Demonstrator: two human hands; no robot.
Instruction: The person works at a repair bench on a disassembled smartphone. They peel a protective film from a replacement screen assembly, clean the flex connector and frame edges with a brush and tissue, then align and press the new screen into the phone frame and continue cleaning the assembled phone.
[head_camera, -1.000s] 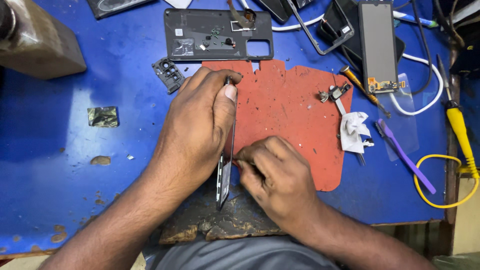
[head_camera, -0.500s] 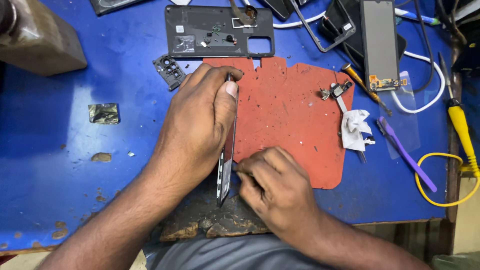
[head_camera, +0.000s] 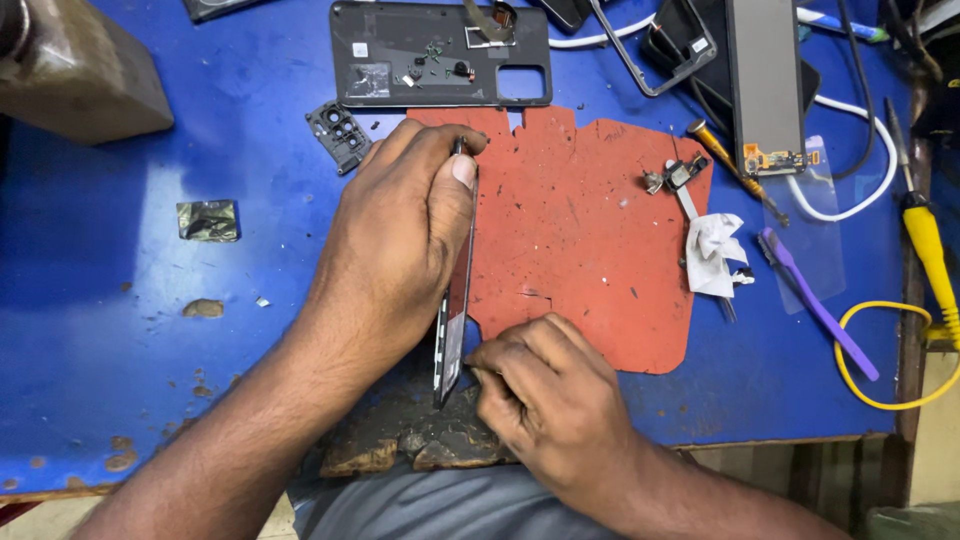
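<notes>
My left hand (head_camera: 400, 240) grips a thin dark phone frame (head_camera: 452, 330) that stands on its long edge at the left side of a red work mat (head_camera: 590, 250). Thumb and fingers close over the frame's top end. My right hand (head_camera: 540, 390) is closed at the frame's lower end, fingertips pinched against it; whether a small tool is between them I cannot tell. Both hands are near the front edge of the blue table (head_camera: 120, 330).
A dark phone back cover (head_camera: 440, 55) lies beyond the mat, a camera bezel (head_camera: 340, 130) beside it. To the right lie a screen panel (head_camera: 765, 85), white tissue (head_camera: 715, 250), purple tool (head_camera: 815, 300), yellow-handled screwdriver (head_camera: 930, 250), yellow wire (head_camera: 870, 360). A brown block (head_camera: 70, 70) stands far left.
Both hands stay on the upright frame. My right hand has crept slightly nearer its lower end; little else differs.
</notes>
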